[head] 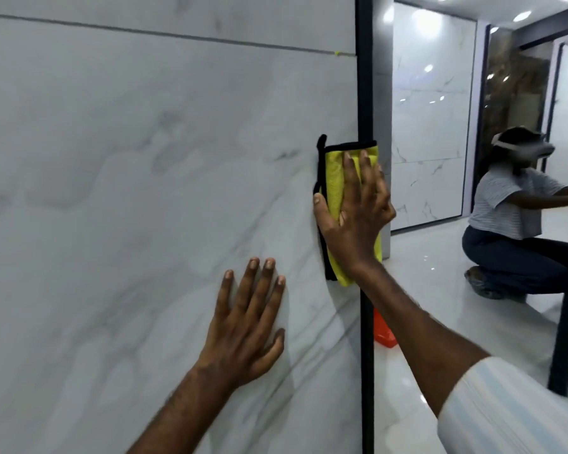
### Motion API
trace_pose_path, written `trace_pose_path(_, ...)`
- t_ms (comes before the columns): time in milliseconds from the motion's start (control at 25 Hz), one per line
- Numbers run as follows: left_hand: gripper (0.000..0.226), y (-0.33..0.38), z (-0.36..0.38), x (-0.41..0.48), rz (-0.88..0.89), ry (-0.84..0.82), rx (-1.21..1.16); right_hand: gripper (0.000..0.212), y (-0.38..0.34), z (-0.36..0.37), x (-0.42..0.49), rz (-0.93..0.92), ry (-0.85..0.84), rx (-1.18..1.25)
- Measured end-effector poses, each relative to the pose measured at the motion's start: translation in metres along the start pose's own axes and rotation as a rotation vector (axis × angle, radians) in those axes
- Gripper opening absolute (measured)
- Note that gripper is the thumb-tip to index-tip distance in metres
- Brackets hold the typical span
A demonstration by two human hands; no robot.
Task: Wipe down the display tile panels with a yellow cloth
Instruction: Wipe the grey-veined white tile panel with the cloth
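On panel (145, 158), cloth (333, 178) is pressed flat by R hand (354, 217), fingers straight, at frame (364, 77) edge. L hand (246, 335) is laid flat on panel, fingers spread, nothing held.

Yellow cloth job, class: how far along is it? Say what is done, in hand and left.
Done: nothing shows which areas are wiped. In hand: the right hand presses the yellow cloth at the right edge of the grey panel, beside the black frame; the left hand lies flat on it. Left: probably the far glossy panels.
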State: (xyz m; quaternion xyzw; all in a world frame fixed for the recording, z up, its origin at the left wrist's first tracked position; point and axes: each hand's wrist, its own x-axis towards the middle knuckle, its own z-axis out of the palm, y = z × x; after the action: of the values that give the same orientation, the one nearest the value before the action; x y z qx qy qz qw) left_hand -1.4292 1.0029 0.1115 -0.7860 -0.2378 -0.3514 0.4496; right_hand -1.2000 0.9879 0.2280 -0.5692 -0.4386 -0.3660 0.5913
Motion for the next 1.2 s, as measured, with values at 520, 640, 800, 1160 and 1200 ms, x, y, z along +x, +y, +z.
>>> trace_pose_path(520, 0.080, 0.045, 0.024, -0.132, 0.254, -0.192, 0.000, 0.073, 0.081, 0.007, -0.277, 0.321, -0.073, -0.026)
trace_pose_path(640, 0.082, 0.052, 0.032, -0.134, 0.214, -0.134, 0.043, 0.078, 0.087, 0.001, -0.339, 0.544, -0.148, 0.037)
trace_pose_path(800, 0.082, 0.054, 0.042, -0.138, 0.223, -0.109, 0.093, 0.099, 0.098, -0.009, -0.418, 1.184, -0.244, 0.135)
trace_pose_path(1160, 0.080, 0.055, 0.038, -0.137, 0.228, -0.127, 0.149, 0.077, 0.115, -0.020, -0.472, 1.982, -0.018, 0.994)
trace_pose_path(1200, 0.080, 0.055, 0.038, -0.136, 0.229, -0.134, 0.140, 0.085, 0.110, -0.022, -0.477, 2.026, -0.122, 1.054)
